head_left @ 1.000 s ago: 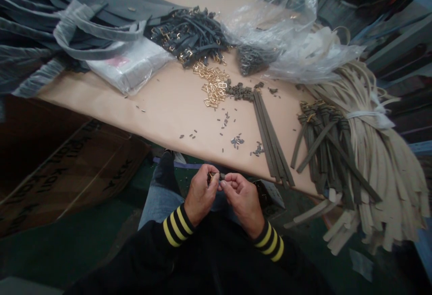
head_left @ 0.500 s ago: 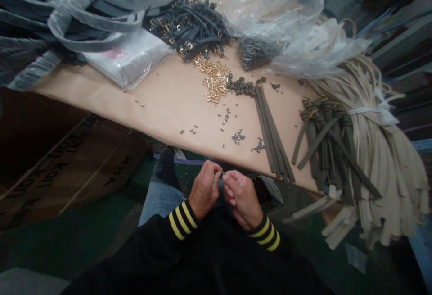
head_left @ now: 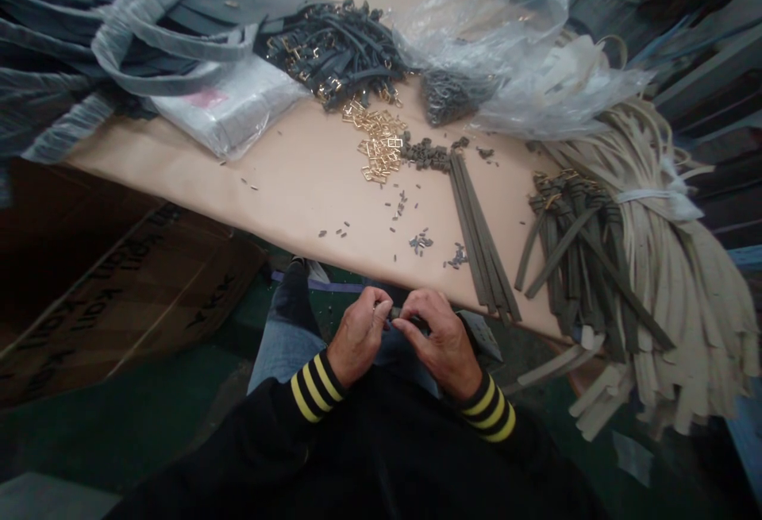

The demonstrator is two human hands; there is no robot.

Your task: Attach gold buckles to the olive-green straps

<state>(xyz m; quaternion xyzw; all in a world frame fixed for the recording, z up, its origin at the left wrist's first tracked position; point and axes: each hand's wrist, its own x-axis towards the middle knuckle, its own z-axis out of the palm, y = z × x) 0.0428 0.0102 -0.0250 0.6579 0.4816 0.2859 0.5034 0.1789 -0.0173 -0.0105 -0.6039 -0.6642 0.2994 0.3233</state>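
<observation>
Just off the table's near edge, my left hand (head_left: 359, 335) and my right hand (head_left: 445, 339) meet fingertip to fingertip over my lap. Thumb and curled fingers of the left pinch a tiny dark piece (head_left: 394, 313), mostly hidden. The right thumb and fingertips close on its other side; its kind is too small to make out. On the table beyond lie small dark pieces (head_left: 421, 242), gold rectangular buckles (head_left: 381, 143) and short dark strap loops (head_left: 425, 155). Long dark olive straps (head_left: 482, 242) run to the edge, right of my hands.
Bundled beige straps (head_left: 684, 290) and dark buckled straps (head_left: 577, 234) hang over the right side. Dark straps with gold hardware (head_left: 339, 52), a clear plastic bag (head_left: 506, 52) and a wrapped packet (head_left: 232, 103) lie farther back. A cardboard box (head_left: 119, 290) stands below left.
My right hand has moved slightly right and its fingers have loosened from a tight curl into a more extended pinch. My left hand keeps its pinch, nearly in place.
</observation>
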